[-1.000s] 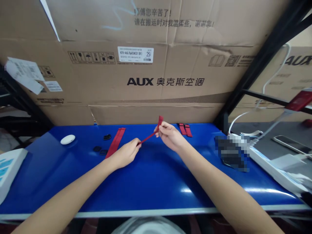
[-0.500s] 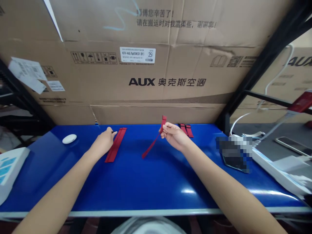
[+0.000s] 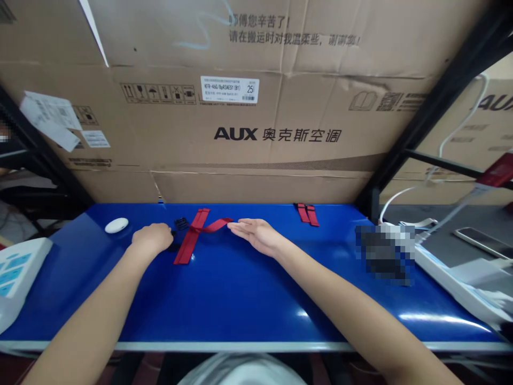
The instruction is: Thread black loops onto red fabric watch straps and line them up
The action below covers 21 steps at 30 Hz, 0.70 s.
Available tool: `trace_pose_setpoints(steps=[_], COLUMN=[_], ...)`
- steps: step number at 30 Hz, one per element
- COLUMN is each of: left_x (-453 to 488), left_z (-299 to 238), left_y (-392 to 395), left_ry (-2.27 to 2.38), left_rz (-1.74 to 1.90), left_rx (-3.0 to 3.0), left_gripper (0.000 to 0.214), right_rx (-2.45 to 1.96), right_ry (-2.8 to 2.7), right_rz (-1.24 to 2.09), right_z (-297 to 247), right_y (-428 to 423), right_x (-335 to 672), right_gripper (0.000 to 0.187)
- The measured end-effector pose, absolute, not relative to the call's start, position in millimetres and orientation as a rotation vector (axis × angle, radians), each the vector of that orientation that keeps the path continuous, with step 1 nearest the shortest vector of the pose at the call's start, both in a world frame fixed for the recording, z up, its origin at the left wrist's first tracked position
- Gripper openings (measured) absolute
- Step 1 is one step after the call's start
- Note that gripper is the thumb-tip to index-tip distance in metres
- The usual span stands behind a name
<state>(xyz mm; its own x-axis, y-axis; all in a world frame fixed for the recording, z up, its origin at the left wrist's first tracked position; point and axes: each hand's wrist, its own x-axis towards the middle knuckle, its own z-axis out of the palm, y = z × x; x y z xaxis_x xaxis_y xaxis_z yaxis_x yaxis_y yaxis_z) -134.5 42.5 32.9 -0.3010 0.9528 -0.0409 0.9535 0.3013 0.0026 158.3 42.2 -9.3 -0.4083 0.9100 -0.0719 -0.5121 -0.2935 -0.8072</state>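
Observation:
On the blue table a long red strap lies slanted. A second red strap rests across its upper part. My right hand lies open and flat, palm up, with its fingertips just right of that second strap's end. My left hand is curled closed just left of the long strap, beside small black buckle parts; what its fingers hold is hidden. Two short red strap pieces lie at the back, right of my right hand.
A large cardboard box stands as a wall behind the table. A white oval object lies at the back left, a white device at the left edge. A black frame post, white cables and a phone are at the right.
My right hand carried the red strap leftward, laid it across the long strap and opened. My left hand let go of that strap, moved left to the black parts and curled closed.

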Motion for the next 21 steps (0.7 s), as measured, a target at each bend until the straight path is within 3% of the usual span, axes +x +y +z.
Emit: trace_pose_setpoints(steps=[3,6,10,14,17,21], left_x=[-130,-121,-103,-79,-64,-58], left_z=[40,46,46,26,11,16], left_y=[34,25,20,27,34,37], left_ry=[2.511,2.569,2.608,2.004,1.783,1.749], left_rz=[-0.257,-0.253,0.072,0.42,0.437,0.584], left_rx=[1.747,1.765,2.141,2.72,2.757,2.654], left_gripper=[0.043,0.049,0.054,0.047,0.029,0.026], right_rx=[-0.693,-0.732,-0.836,-1.108,-1.423,-1.963], right_ry=[-0.904,-0.968,-1.131,-1.352,-1.578,-1.894], right_rz=[1.868,1.872,1.748,1.449,1.102,0.198], right_z=[-8,-7,-8,-8,-6,-2], right_y=[42,40,41,50,55,57], right_x=[162,166,170,183,203,231], right_gripper=[0.04,0.034,0.023,0.015,0.013,0.031])
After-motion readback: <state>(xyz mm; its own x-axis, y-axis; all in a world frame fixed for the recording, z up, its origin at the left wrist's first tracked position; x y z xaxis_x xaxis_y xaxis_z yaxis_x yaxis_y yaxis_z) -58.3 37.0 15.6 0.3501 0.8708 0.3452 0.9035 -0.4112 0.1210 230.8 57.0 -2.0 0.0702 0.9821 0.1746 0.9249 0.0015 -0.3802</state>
